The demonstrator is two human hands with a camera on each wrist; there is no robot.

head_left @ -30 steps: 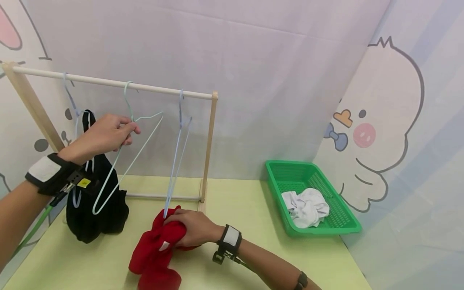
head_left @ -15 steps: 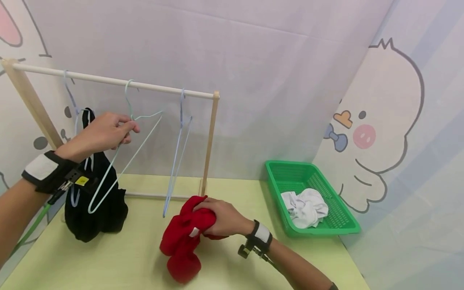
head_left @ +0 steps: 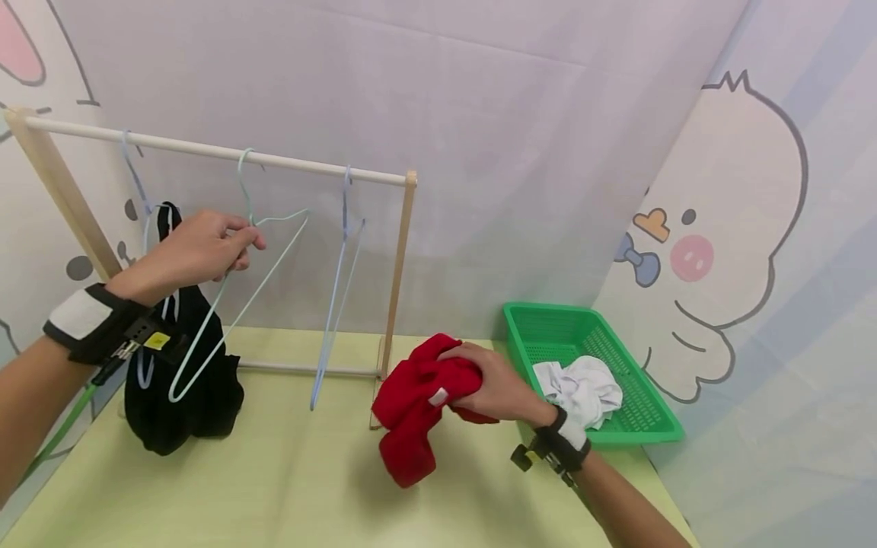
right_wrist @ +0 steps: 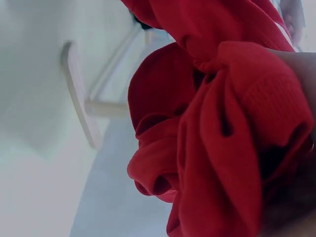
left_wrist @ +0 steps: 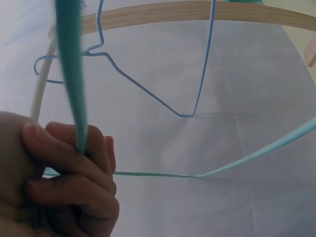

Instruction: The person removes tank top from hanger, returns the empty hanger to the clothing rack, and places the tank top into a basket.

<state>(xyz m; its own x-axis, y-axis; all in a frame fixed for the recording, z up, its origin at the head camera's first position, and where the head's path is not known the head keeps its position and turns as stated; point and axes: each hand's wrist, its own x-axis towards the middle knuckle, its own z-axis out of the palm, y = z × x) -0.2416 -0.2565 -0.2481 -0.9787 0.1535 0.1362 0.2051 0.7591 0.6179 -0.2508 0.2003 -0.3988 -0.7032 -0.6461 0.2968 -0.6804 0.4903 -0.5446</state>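
My left hand (head_left: 208,245) grips the mint-green hanger (head_left: 253,298) just below its hook, which hangs on the rack's rail. In the left wrist view, the curled fingers (left_wrist: 84,182) wrap round the green hanger. My right hand (head_left: 495,384) holds a bunched red garment (head_left: 426,396) with a small white tag, lifted above the table between the rack and the green basket. Folds of that red cloth (right_wrist: 217,133) fill much of the right wrist view and hide most of the hand.
A wooden rack (head_left: 400,266) stands at the left back. Black clothing (head_left: 185,373) hangs from its left hanger, and a bare blue hanger (head_left: 336,312) hangs near the right post. A green basket (head_left: 640,396) with white cloth (head_left: 582,392) sits on the yellow table (head_left: 294,487).
My right hand has carried the red garment rightward and up, away from the blue hanger toward the basket. The left hand has stayed on the green hanger.
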